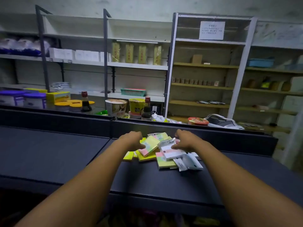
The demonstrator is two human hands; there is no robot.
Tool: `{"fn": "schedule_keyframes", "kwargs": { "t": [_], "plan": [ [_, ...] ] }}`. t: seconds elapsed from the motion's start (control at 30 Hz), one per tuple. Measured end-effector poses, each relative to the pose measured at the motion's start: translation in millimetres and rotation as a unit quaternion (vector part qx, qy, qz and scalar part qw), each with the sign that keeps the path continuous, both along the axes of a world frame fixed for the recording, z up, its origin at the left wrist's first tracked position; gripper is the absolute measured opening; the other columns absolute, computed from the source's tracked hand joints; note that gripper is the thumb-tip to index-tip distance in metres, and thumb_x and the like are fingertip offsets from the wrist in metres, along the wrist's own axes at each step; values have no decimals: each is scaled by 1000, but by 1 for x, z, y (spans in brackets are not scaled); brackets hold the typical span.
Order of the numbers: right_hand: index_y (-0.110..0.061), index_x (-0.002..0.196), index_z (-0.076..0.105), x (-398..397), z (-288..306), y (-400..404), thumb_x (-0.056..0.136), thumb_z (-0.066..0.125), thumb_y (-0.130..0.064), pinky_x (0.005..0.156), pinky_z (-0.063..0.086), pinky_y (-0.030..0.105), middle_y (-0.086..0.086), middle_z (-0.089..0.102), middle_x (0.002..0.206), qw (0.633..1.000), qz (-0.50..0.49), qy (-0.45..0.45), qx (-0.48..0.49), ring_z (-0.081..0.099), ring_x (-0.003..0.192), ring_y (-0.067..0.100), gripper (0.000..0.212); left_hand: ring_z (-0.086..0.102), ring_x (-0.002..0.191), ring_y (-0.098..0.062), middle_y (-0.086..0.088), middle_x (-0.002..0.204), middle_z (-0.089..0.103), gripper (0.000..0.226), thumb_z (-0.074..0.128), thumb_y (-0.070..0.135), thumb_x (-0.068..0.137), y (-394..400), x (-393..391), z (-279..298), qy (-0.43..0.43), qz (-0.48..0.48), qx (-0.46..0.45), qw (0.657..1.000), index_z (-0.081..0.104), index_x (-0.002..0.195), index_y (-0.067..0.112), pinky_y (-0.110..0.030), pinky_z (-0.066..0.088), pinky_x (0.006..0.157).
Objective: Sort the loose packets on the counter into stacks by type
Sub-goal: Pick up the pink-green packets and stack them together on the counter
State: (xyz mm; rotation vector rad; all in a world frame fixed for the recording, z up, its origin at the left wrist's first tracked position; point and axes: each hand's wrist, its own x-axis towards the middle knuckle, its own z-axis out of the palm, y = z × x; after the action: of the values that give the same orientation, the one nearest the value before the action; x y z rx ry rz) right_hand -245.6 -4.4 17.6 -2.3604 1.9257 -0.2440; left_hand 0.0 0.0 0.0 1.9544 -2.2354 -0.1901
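Observation:
A loose heap of packets point(161, 149) lies on the dark counter point(157, 179) against its raised back wall. The heap mixes yellow pads point(148, 157), pink-and-green pads point(149, 147) and white sachets point(191, 163). My left hand point(132, 140) reaches over the heap's left side, its fingers bent down onto a pink-and-green pad. My right hand point(183, 140) lies over the right side, fingers touching a white-and-pink packet point(172, 152). The fingertips of both hands are partly hidden, so whether they pinch anything is unclear.
Beyond the counter's back wall stand noodle cups point(116, 107), soy sauce bottles point(86, 102), tins with purple lids point(34, 99) and a red bowl point(197, 121). Shelving with boxes fills the rear. A second dark counter section point(49, 151) lies to the left.

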Motion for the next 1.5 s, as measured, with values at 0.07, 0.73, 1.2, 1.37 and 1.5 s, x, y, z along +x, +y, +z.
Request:
{"fn": "schedule_keyframes", "kwargs": {
  "t": [0.07,0.73,1.2,1.37,1.5],
  "plan": [
    [-13,135,45,7,-4,-16,86,71,-41,100,47,41,10,52,139,1000,-6,-4,-3,53,123,27,63,55,118,-27,-8,135,54,66,67,53,86,-17,1,-9,-7,6,24,1000,48,135,14,-42,49,97],
    [-14,135,46,37,17,-66,90,67,-37,97,50,43,10,56,136,999,11,-29,-26,56,118,27,54,70,92,-22,-8,100,72,32,84,4,70,-39,36,-17,344,-9,-45,938,68,96,13,-42,62,75],
    [-22,135,52,85,-6,-80,78,84,-21,93,52,36,6,55,132,990,117,-22,73,56,115,24,66,75,81,-15,-2,96,78,20,73,12,87,9,62,-14,660,10,-103,744,71,107,13,-30,61,63],
    [-28,145,44,95,-17,-86,69,89,-35,107,43,46,3,41,138,991,95,46,79,45,129,28,88,75,81,-14,-1,95,78,19,72,13,88,17,71,-14,666,6,-123,736,70,107,15,-26,59,61],
    [-30,133,49,97,-15,-91,67,89,-39,101,45,44,5,41,133,990,84,74,90,43,124,28,78,75,83,-12,5,94,78,18,72,15,88,23,75,-9,659,-3,-132,741,68,105,21,-23,57,59]
  ]
}}
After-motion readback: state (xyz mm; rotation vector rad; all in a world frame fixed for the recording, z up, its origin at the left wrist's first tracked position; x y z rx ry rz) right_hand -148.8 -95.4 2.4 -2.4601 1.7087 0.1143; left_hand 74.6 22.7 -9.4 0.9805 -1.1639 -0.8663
